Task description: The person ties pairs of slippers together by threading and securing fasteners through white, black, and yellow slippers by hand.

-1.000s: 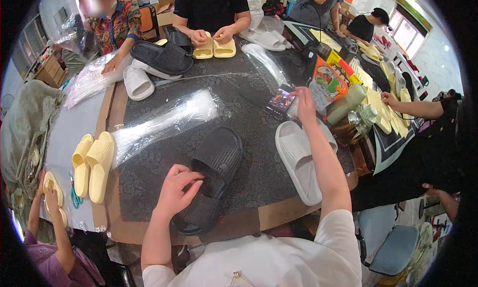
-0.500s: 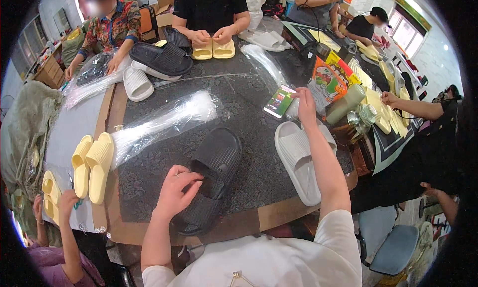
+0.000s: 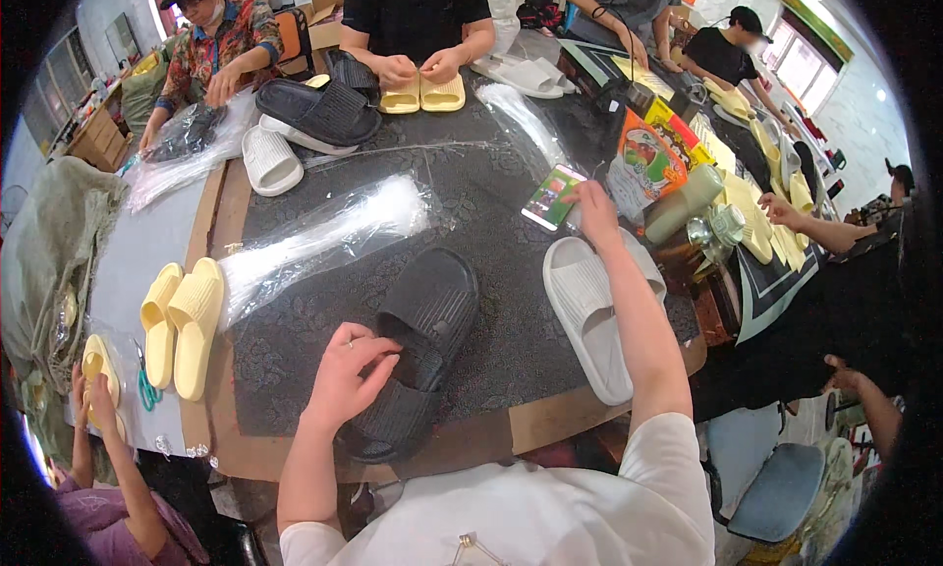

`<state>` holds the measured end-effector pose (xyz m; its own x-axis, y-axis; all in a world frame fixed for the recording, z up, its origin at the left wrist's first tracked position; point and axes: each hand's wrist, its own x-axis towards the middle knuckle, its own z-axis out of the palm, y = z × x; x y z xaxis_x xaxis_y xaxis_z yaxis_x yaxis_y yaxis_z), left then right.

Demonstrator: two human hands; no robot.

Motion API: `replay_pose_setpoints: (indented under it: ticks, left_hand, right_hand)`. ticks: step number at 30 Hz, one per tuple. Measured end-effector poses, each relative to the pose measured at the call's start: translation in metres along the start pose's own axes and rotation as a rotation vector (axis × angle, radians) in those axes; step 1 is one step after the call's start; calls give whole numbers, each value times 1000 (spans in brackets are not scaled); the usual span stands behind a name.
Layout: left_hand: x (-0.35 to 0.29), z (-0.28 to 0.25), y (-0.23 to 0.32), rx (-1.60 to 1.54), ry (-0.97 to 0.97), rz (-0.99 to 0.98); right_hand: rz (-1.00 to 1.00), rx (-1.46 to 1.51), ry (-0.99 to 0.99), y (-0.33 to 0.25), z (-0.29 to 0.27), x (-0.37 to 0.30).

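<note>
My left hand (image 3: pixel 352 374) is at the inner edge of a pair of black slippers (image 3: pixel 430 301), thumb and forefinger drawn together. The slippers lie nested on the dark tablecloth in front of me, with ribbed straps. Whatever the fingertips may pinch is too small to make out. My right hand (image 3: pixel 595 217) stretches across the table, its fingertips touching the right side of a phone (image 3: pixel 552 198) with a lit screen. Under my right forearm lies a pair of light grey slippers (image 3: pixel 582 311), partly covered by the arm.
A clear bag of white plastic strips (image 3: pixel 334 237) lies left of the black slippers. Yellow slippers (image 3: pixel 196 325) and scissors (image 3: pixel 147 384) are at the left edge. Snack bags (image 3: pixel 653 158) and bottles (image 3: pixel 683 202) stand at the right. Several co-workers handle slippers around the table.
My right hand has shifted slightly down and left on the phone; my left hand keeps its place. The co-worker at lower left has moved from the scissors to a yellow slipper.
</note>
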<state>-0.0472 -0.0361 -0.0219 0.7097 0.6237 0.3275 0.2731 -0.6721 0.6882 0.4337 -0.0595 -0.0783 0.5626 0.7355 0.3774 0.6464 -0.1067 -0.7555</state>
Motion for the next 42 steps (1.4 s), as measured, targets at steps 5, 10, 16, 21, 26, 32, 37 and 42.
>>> replay_pose_setpoints:
  ticks: [5, 10, 16, 21, 26, 32, 37, 42]
  left_hand:
    - [2, 1, 0, 20, 3, 41]
    - [3, 1, 2, 8, -1, 26]
    - [1, 0, 1, 24, 5, 24]
    - [2, 0, 1, 24, 11, 36]
    - [2, 0, 1, 4, 1, 3]
    - [4, 1, 1, 14, -3, 21]
    - [3, -1, 4, 28, 4, 17]
    - [2, 0, 2, -3, 1, 2]
  right_hand:
    - [45, -123, 186, 3, -7, 1]
    - [-21, -26, 250, -2, -13, 1]
    - [6, 16, 214, -8, -10, -1]
    - [5, 27, 169, -10, -9, -2]
    - [-43, 71, 85, -22, -7, -4]
    - [-167, 112, -134, -20, 9, -15]
    - [-148, -85, -293, -35, 9, -22]
    - [-166, -104, -271, -45, 7, -22]
